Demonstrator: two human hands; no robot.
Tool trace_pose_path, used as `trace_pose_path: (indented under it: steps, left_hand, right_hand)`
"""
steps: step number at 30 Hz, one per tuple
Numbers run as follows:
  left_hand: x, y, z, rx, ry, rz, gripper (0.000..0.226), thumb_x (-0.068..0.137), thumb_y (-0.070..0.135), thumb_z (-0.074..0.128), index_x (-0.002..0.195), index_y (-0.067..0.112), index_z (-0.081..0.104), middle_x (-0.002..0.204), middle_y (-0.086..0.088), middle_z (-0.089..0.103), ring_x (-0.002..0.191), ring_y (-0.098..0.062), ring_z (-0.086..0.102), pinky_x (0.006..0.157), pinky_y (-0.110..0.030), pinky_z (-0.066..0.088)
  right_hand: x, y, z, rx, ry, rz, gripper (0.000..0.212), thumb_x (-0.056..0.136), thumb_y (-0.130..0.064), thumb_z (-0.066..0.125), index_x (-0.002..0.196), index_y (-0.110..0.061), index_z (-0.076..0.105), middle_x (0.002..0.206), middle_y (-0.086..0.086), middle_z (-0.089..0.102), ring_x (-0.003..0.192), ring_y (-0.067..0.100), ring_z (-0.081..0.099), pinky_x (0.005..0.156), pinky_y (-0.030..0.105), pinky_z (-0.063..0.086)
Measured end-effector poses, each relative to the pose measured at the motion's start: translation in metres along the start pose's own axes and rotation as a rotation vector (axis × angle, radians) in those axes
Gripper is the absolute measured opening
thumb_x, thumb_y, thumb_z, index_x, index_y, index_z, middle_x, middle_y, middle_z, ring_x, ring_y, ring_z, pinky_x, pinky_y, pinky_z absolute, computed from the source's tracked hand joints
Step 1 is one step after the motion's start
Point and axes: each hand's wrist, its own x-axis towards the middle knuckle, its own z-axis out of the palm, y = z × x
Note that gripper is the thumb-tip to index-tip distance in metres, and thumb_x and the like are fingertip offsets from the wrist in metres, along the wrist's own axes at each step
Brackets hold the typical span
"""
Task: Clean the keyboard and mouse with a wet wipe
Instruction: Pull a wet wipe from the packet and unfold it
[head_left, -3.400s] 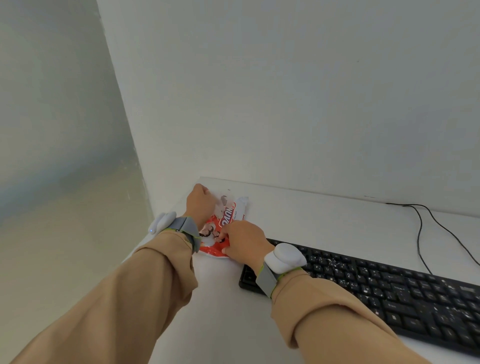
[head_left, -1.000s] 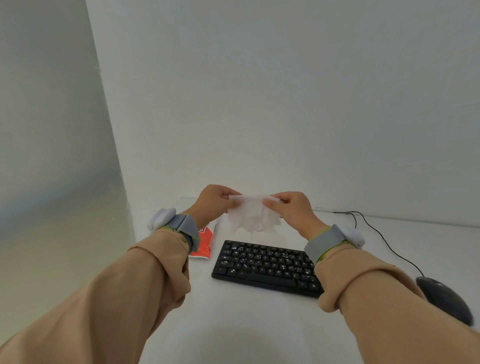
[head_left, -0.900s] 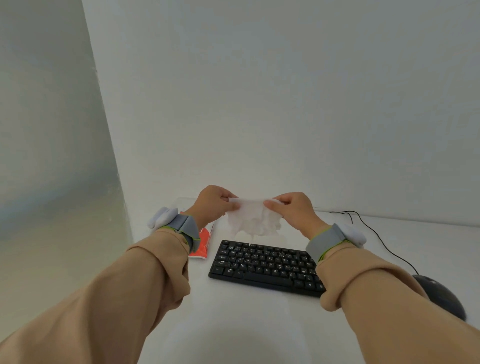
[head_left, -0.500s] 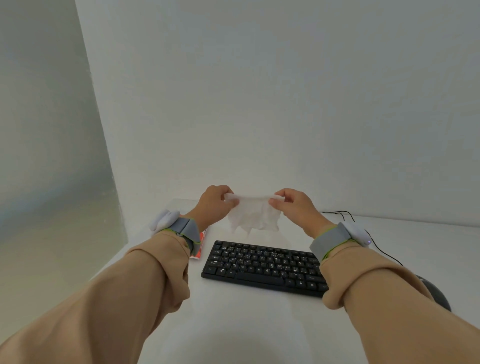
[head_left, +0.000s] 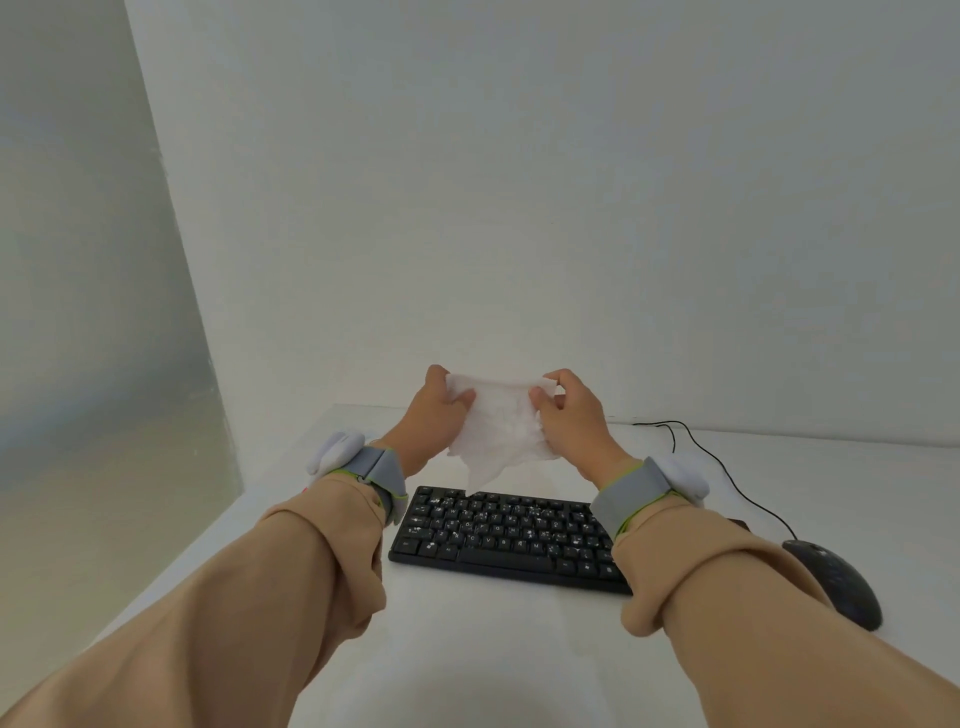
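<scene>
the left hand, in a tan sleeve with a grey wrist strap, pinches the left edge of a crumpled white wet wipe between thumb and curled fingers. the wipe hangs in the air above the far edge of a flat black plastic keyboard on the white table. the right hand pinches the wipe's right edge the same way. a dark, rounded corded mouse lies on the table right of the keyboard, apart from it.
</scene>
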Motion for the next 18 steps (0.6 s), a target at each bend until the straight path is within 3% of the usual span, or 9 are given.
trace_pose_path:
  steps: [3, 6, 8, 12, 16, 18]
  left_hand:
    - [-0.001, -0.002, -0.002, -0.093, -0.077, -0.007, 0.033, 0.094, 0.014, 0.056, 0.11, 0.011, 0.028, 0.093, -0.001, 0.047, 0.075, -0.01, 0.052, 0.051, -0.014, 0.048]
    - [0.0, -0.004, -0.002, -0.217, -0.149, -0.043, 0.047, 0.089, 0.006, 0.062, 0.113, 0.018, 0.024, 0.102, -0.008, 0.046, 0.081, -0.017, 0.054, 0.059, -0.025, 0.056]
    - [0.001, -0.004, -0.001, -0.347, -0.187, -0.098, 0.056, 0.084, 0.002, 0.067, 0.114, 0.024, 0.025, 0.105, -0.012, 0.049, 0.082, -0.023, 0.058, 0.061, -0.031, 0.057]
    - [0.001, -0.003, 0.003, -0.434, -0.254, -0.2, 0.077, 0.075, 0.004, 0.077, 0.126, 0.031, 0.026, 0.114, -0.01, 0.053, 0.085, -0.026, 0.063, 0.055, -0.031, 0.055]
    - [0.002, -0.003, 0.007, -0.333, -0.26, -0.176, 0.074, 0.075, 0.003, 0.076, 0.129, 0.023, 0.03, 0.116, -0.008, 0.054, 0.096, -0.028, 0.063, 0.064, -0.036, 0.057]
    - [0.003, -0.002, 0.008, -0.286, -0.213, -0.156, 0.066, 0.076, 0.003, 0.075, 0.126, 0.017, 0.034, 0.117, -0.008, 0.055, 0.099, -0.026, 0.063, 0.068, -0.037, 0.059]
  right_hand:
    - [0.0, 0.0, -0.003, 0.033, 0.016, 0.012, 0.007, 0.093, -0.024, 0.051, 0.099, -0.02, 0.052, 0.069, 0.001, 0.059, 0.059, 0.012, 0.053, 0.05, 0.023, 0.041]
    - [0.0, 0.001, -0.005, 0.068, 0.036, 0.02, 0.009, 0.094, -0.025, 0.051, 0.098, -0.017, 0.054, 0.067, 0.001, 0.057, 0.057, 0.013, 0.053, 0.049, 0.023, 0.042]
    - [0.0, 0.001, -0.007, 0.095, 0.04, 0.02, 0.011, 0.094, -0.026, 0.05, 0.096, -0.017, 0.053, 0.066, 0.001, 0.057, 0.057, 0.014, 0.052, 0.048, 0.023, 0.043]
    - [-0.001, 0.001, -0.009, 0.103, 0.06, 0.009, 0.014, 0.095, -0.027, 0.047, 0.096, -0.014, 0.053, 0.071, 0.002, 0.056, 0.062, 0.016, 0.052, 0.051, 0.024, 0.043]
    - [-0.001, -0.005, -0.012, 0.148, -0.003, 0.17, 0.037, 0.09, -0.051, 0.046, 0.076, -0.017, 0.048, 0.066, -0.006, 0.052, 0.06, 0.012, 0.05, 0.049, 0.021, 0.04]
    - [-0.003, -0.008, -0.016, 0.255, -0.132, 0.279, 0.042, 0.078, -0.061, 0.059, 0.08, -0.019, 0.052, 0.073, -0.007, 0.062, 0.063, 0.011, 0.059, 0.049, 0.021, 0.046]
